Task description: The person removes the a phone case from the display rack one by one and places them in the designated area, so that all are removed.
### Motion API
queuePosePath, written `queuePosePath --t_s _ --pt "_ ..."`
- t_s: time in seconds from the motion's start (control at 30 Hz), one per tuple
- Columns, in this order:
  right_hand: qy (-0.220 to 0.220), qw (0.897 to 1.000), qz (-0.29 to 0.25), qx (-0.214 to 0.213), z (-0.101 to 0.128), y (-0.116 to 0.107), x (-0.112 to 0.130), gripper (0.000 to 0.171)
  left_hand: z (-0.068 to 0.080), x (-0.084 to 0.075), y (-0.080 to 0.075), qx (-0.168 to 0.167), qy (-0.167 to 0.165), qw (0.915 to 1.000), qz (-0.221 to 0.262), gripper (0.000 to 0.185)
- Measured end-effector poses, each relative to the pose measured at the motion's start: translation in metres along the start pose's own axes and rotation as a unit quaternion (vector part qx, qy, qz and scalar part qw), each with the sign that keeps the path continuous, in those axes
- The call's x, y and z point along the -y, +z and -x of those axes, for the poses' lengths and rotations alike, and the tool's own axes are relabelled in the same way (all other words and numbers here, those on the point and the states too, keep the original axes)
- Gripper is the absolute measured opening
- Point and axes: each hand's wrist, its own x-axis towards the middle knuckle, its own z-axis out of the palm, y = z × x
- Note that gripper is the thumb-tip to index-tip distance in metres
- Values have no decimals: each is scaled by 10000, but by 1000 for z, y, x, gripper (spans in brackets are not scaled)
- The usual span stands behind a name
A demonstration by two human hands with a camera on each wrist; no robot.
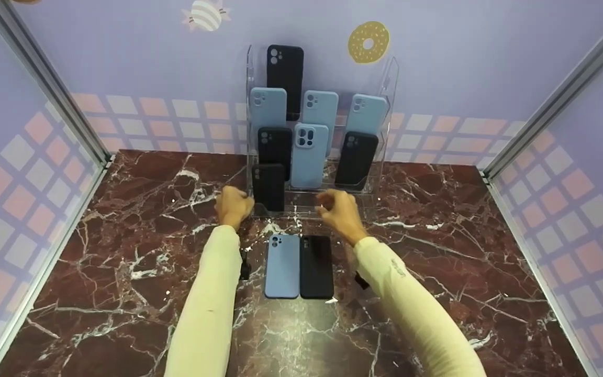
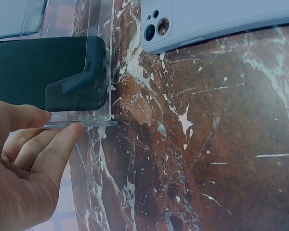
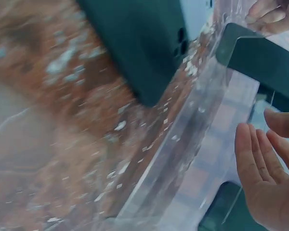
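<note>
A clear plastic display stand [image 1: 309,213] holds several phone cases in stepped rows. My left hand [image 1: 234,207] is at its front left corner; in the left wrist view the thumb and fingers [image 2: 65,144] pinch the stand's side edge beside a black phone case [image 2: 33,72]. My right hand [image 1: 341,210] hovers at the stand's front, holding nothing, with thumb and fingers [image 3: 250,154] apart in the right wrist view. Between my forearms a light blue phone case [image 1: 282,267] and a black phone case [image 1: 317,268] lie side by side on the table.
The stand's upper rows carry a tall black case [image 1: 286,73], light blue cases [image 1: 320,107] and a light blue case with a large camera cutout [image 1: 309,157]. Patterned panels [image 1: 155,63] enclose the dark red marbled table [image 1: 139,251] at the back and sides.
</note>
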Motion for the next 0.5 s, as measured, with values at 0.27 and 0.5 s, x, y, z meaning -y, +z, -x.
queuePosePath --t_s 0.27,0.5 --pt "-899 9957 -223 -1 -22 18 34 34 -1 -2 -2 -43 40 9999 -100 31" --pt "-1469 9885 158 313 -32 30 49 48 -1 0 1 -8 -35 10000 -86 30"
